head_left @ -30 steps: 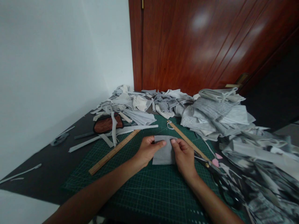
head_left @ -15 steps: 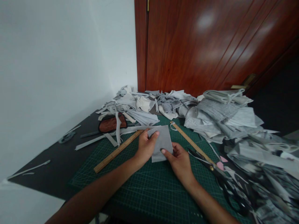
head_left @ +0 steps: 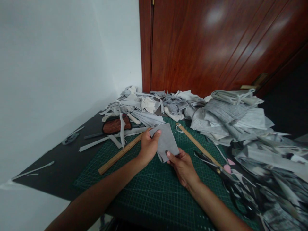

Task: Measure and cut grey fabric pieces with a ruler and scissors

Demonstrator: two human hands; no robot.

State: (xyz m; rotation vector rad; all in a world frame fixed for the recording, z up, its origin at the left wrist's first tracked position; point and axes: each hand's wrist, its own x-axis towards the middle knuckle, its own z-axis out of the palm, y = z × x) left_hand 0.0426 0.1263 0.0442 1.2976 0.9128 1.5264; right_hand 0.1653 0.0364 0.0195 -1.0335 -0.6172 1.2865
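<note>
A grey piece of folded fabric [head_left: 166,139] is held up over the green cutting mat [head_left: 144,192], tilted a little. My left hand [head_left: 149,144] pinches its upper left edge, thumb on top. At the lower right corner, my right hand [head_left: 184,165] grips it with the thumb across the front. Fingers behind the cloth are mostly hidden. One wooden ruler [head_left: 120,155] lies left of my hands, and a second wooden ruler [head_left: 197,144] lies to the right. Black-handled scissors [head_left: 218,171] rest beside that right ruler.
Fabric scraps [head_left: 144,104] are heaped along the back by the wall and door [head_left: 192,48]. A tall stack of folded grey cloth [head_left: 231,118] stands at right, with more cloth [head_left: 284,179] in front. A brown pad [head_left: 115,125] with dark edging lies at left among strips.
The fabric has turned, its top leaning left, and its lower edge now shows a fold curling open. Both hands still hold it. The view has shifted slightly.
</note>
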